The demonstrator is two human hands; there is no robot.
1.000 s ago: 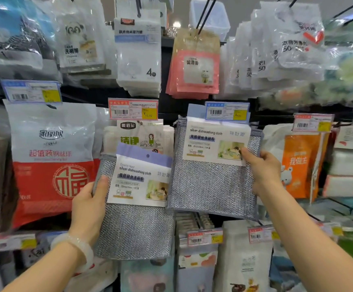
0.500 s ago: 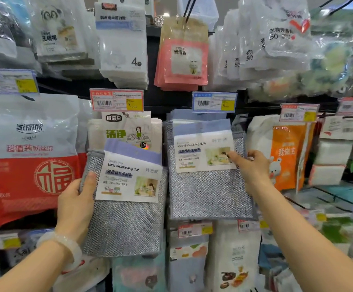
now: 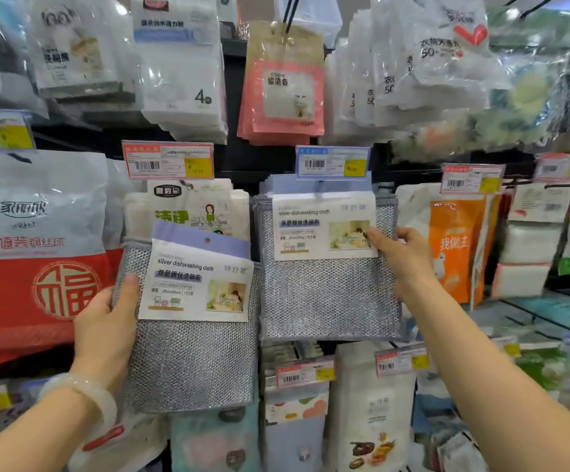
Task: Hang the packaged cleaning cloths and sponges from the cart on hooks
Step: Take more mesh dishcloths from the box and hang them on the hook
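Store hooks are filling: the right hand (image 3: 401, 255), pinching the hung silver cloth pack (image 3: 327, 267), has pushed it back under the blue tag, while the left hand (image 3: 106, 321) is gripping the next pack (image 3: 191, 318) near left.

We count two silver mesh dishwashing cloth packs with lilac-topped cards, one held (image 3: 188, 321) and one on the rack (image 3: 327, 267). Two hands show, left (image 3: 106, 321) and right (image 3: 402, 257). One white bangle (image 3: 82, 396) circles a wrist. One blue-framed price tag (image 3: 333, 162) is visible.
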